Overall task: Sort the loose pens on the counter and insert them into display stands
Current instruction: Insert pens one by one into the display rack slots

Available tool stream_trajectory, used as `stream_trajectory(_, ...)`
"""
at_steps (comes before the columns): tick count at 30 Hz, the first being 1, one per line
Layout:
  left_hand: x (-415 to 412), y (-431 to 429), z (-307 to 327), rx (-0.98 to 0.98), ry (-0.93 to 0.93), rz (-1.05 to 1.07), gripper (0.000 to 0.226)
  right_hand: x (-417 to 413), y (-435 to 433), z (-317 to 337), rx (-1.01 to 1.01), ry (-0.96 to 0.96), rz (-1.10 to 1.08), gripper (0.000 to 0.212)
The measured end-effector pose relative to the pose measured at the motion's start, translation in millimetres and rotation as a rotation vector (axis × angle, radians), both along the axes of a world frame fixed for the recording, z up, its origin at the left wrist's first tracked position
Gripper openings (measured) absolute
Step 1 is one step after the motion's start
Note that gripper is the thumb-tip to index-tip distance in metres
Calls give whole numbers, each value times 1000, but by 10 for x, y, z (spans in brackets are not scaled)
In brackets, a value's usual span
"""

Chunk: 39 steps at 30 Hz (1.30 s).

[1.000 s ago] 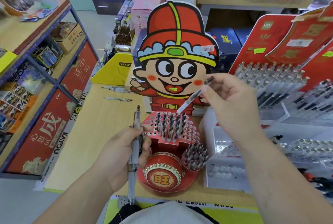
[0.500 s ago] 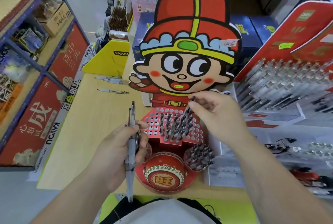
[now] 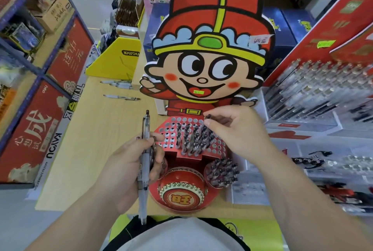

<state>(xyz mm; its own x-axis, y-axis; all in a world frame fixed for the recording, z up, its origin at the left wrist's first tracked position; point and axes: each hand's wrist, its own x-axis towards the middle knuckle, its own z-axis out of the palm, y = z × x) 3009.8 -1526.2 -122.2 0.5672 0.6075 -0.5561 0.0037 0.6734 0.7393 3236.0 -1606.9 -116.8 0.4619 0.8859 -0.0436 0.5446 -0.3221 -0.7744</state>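
A red cartoon-figure display stand (image 3: 171, 129) stands on the wooden counter (image 3: 96, 141), its perforated top holding several dark-capped pens. My right hand (image 3: 240, 133) pinches the top of a pen (image 3: 205, 123) whose lower end sits among the pens in the stand's holes. My left hand (image 3: 131, 168) grips clear-barrelled pens (image 3: 144, 162) upright, just left of the stand. More loose pens (image 3: 121, 97) lie on the counter at the far left. A round cup (image 3: 221, 172) full of pens sits at the stand's front right.
A yellow cardboard display (image 3: 115, 63) stands at the counter's far end. Red racks filled with pens (image 3: 314, 89) rise on the right. Shelving with boxes and red banners (image 3: 36, 121) runs along the left, across a narrow aisle.
My right hand has come down from in front of the cartoon face and lowered its pen into the stand's holes. The camera has moved closer. My left hand keeps its pens.
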Motion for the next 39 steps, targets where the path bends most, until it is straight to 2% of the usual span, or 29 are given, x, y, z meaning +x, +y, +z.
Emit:
stream_trajectory(10, 9, -32, -4, 0, -17, -7, 24, 21, 64, 69, -178, -104, 134, 22)
stream_trajectory(19, 11, -87, 45, 12, -31, -38, 24, 36, 60, 96, -239, -100, 162, 28)
stream_trajectory(22, 26, -111, 82, 25, -46, -58, 25, 10, 24, 120, -147, -11, 97, 31)
stream_trajectory(26, 24, -137, 159, 68, -84, -149, 18, -144, -59, 282, 116, 109, -82, 18)
stream_trajectory(28, 14, -166, 218, 99, -112, -243, 22, -247, -97, 389, 117, 234, -54, 11)
stream_trajectory(32, 55, -253, 346, 155, -131, -430, 24, -418, -157, 478, 80, 607, 101, 12)
stream_trajectory(36, 125, -349, 406, 242, -65, -471, 14, -420, -245, 468, 130, 713, 8, 11)
stream_trajectory(39, 126, -397, 417, 295, 6, -457, 16, -371, -307, 476, 147, 747, -34, 8)
